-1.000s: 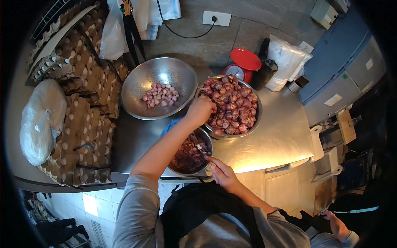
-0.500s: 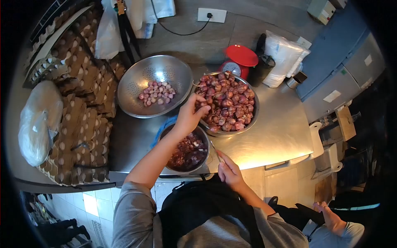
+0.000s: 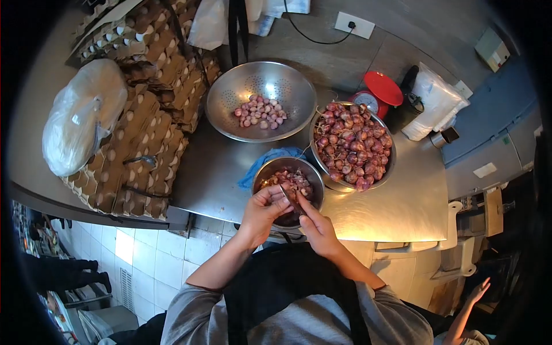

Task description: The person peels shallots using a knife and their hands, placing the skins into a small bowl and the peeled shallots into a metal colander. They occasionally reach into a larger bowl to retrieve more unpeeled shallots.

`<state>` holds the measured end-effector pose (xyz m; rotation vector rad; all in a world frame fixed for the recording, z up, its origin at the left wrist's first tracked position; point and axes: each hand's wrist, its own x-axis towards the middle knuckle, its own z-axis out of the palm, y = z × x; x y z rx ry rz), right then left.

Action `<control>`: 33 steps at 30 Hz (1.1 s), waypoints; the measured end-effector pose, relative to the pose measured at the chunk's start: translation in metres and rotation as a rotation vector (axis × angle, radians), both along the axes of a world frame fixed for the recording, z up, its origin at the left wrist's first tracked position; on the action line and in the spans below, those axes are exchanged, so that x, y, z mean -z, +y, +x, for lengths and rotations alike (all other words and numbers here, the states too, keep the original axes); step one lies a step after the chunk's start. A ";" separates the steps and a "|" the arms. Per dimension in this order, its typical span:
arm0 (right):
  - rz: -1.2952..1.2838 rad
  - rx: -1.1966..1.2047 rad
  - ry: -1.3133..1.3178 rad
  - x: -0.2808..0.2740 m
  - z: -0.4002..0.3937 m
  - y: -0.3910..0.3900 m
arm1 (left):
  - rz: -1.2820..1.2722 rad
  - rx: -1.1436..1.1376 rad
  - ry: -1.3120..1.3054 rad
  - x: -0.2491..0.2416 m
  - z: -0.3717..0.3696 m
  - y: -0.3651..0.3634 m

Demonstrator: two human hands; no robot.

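Note:
Over the near metal bowl (image 3: 318, 173), my two hands meet. My right hand (image 3: 319, 231) is closed round a small knife (image 3: 291, 199), its blade pointing up and left to the other hand's fingertips. My left hand (image 3: 260, 217) is closed in a pinch on a shallot that its fingers mostly hide. Loose peelings (image 3: 293, 179) and dark bits lie in that bowl. To the right, a larger metal bowl (image 3: 393, 164) is heaped with unpeeled red shallots (image 3: 353, 141). A metal colander (image 3: 221, 106) behind holds peeled pinkish shallots (image 3: 260, 111).
A blue cloth (image 3: 256, 168) lies behind the near bowl on the steel table (image 3: 397, 215). Egg trays (image 3: 129, 155) are stacked at left with a plastic bag (image 3: 86, 118) on top. A red scale (image 3: 382, 89) stands at the back. Another person's hand (image 3: 478, 290) shows at lower right.
My left hand has come back from the heaped shallots to the knife over the near bowl. My right hand has raised the knife from the bowl's right side. The view has shifted.

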<state>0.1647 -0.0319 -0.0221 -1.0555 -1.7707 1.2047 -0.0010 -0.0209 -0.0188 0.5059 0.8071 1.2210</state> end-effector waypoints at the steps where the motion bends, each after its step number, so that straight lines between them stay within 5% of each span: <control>1: -0.026 -0.009 -0.027 -0.003 -0.001 -0.002 | 0.013 -0.016 0.000 0.004 -0.002 -0.002; 12: 0.017 0.082 0.051 0.010 -0.011 0.003 | 0.175 -0.194 0.130 0.010 0.012 -0.015; 21: -0.553 -0.019 0.604 -0.008 -0.007 0.009 | 0.229 -0.045 0.135 0.014 0.015 -0.009; 33: -0.579 0.064 0.576 -0.005 -0.002 0.015 | 0.187 0.064 0.169 0.014 0.013 0.006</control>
